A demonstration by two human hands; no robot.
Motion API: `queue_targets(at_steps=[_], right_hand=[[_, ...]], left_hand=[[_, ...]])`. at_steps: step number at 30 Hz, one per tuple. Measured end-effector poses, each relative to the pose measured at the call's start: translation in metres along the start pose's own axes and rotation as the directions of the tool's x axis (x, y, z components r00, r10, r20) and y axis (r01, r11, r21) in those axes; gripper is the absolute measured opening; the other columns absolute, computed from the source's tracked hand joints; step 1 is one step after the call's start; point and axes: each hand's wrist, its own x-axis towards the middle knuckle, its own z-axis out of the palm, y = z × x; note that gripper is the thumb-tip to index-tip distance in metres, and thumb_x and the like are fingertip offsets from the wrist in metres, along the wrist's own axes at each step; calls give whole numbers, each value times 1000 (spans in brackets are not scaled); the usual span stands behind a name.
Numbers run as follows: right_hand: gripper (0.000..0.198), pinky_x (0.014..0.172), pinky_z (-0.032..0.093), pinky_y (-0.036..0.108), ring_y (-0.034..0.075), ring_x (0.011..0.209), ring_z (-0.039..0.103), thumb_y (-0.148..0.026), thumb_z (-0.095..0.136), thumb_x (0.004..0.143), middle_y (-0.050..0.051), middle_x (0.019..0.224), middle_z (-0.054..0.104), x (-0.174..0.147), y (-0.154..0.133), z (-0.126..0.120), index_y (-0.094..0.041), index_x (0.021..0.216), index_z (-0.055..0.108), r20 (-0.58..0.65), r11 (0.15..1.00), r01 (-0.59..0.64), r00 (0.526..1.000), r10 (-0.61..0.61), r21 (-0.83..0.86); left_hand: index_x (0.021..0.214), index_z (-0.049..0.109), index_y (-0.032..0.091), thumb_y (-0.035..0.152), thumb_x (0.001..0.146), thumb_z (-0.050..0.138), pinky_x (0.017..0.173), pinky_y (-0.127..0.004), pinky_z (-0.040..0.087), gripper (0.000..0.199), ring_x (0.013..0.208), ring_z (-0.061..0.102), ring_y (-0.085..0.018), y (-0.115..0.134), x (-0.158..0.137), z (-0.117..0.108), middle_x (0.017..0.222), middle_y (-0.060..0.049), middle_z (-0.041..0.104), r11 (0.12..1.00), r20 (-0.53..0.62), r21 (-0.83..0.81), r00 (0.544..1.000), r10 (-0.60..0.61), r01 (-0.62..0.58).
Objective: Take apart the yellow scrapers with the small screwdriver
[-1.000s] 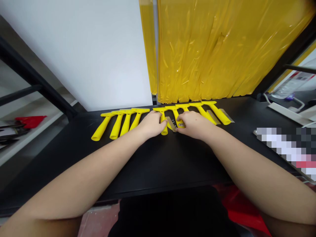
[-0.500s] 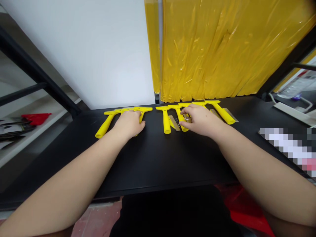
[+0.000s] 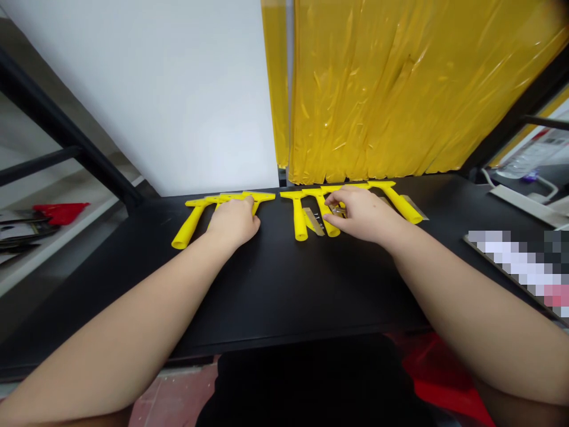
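Observation:
Yellow T-shaped tools, which look like squeegees or scrapers, lie in two groups along the back of the black table. My left hand [image 3: 233, 222] is closed over a T-shaped yellow tool [image 3: 263, 197] in the left group; its fingertips are mostly hidden. At its left another yellow handle [image 3: 187, 228] points towards me. My right hand [image 3: 362, 213] is curled over the right group, thumb and fingers around something small and shiny that I cannot make out. Left of it are two yellow handles, one a plain handle [image 3: 301, 222], with a flat metal blade [image 3: 315, 222] and small dark bits between them.
A yellow handle [image 3: 406, 206] lies right of my right hand, beside another blade. Behind the black table [image 3: 284, 284] stand a white panel [image 3: 178, 89] and yellow plastic sheeting [image 3: 377, 89]. Black frame bars rise on both sides. A red item [image 3: 62, 213] lies on the left shelf.
Both hands stay at the same tools, with hardly any movement. The view has shifted very slightly.

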Motion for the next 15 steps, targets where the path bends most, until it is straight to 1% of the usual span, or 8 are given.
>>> queue_targets(at_steps=[4, 9, 15], right_hand=[[25, 91, 57, 43, 31, 109, 73, -37, 72, 95, 11, 121, 78, 1, 0, 0, -19, 112, 76, 25, 1000, -21, 999, 20, 11], [24, 90, 57, 43, 30, 105, 73, -37, 72, 95, 11, 117, 79, 1, 3, 3, -19, 111, 76, 23, 1000, 11, 1000, -11, 23], [23, 87, 56, 42, 30, 102, 74, -37, 72, 95, 10, 115, 79, 1, 6, 5, -20, 109, 76, 25, 999, 20, 999, -21, 31]], left_hand=[[133, 65, 15, 36, 96, 52, 92, -48, 60, 44, 112, 75, -41, -2, 0, 0, 116, -21, 79, 1000, 13, 5, 1000, -18, 18], [133, 64, 14, 36, 95, 53, 91, -49, 60, 46, 113, 74, -43, -8, -1, -3, 120, -23, 78, 999, 50, 11, 998, -47, 47], [133, 65, 15, 40, 93, 55, 87, -49, 60, 48, 109, 75, -42, -15, 1, -6, 116, -23, 79, 998, 93, 13, 993, -67, 66]])
